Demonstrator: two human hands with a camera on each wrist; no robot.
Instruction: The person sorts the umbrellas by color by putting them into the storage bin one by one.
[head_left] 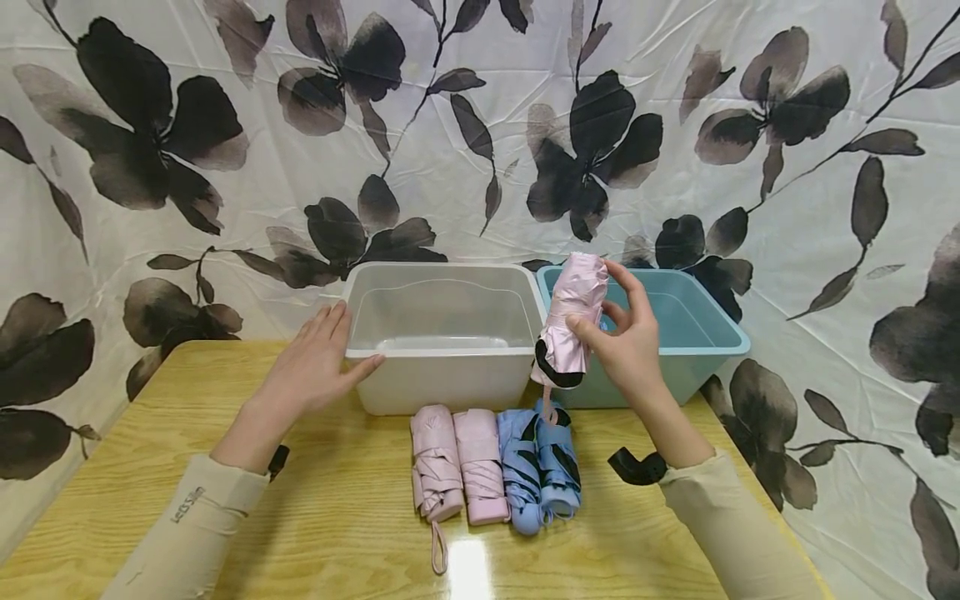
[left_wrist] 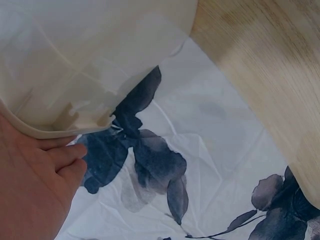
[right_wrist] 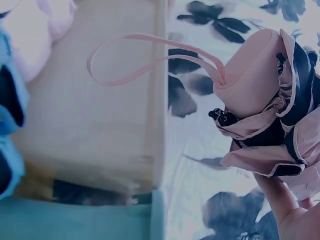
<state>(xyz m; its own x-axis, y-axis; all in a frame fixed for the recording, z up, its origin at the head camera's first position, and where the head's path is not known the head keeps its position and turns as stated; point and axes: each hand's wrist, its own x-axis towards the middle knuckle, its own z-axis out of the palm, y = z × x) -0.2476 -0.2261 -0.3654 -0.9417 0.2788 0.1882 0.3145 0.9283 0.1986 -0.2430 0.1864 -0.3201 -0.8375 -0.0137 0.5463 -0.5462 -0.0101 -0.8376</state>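
Observation:
My right hand [head_left: 626, 346] grips a pink folding umbrella [head_left: 576, 300] between thumb and fingers, tilted above the blue-green bin's left end. In the right wrist view, the umbrella's pink handle [right_wrist: 252, 70] carries a wrist strap. The left hand [head_left: 311, 354] rests against the left side of a white bin [head_left: 442, 383]; its fingers look straight along the rim in the left wrist view. In front of the bins, a pink umbrella [head_left: 437, 458], another pink umbrella [head_left: 480, 467], a blue umbrella [head_left: 519, 467] and a second blue umbrella [head_left: 560, 467] lie side by side.
The blue-green bin [head_left: 693, 371] stands right of the white one, close against it. Something small and blue shows inside it behind the right hand. Both bins stand at the back of a wooden table [head_left: 330, 517], before a floral cloth [head_left: 480, 75].

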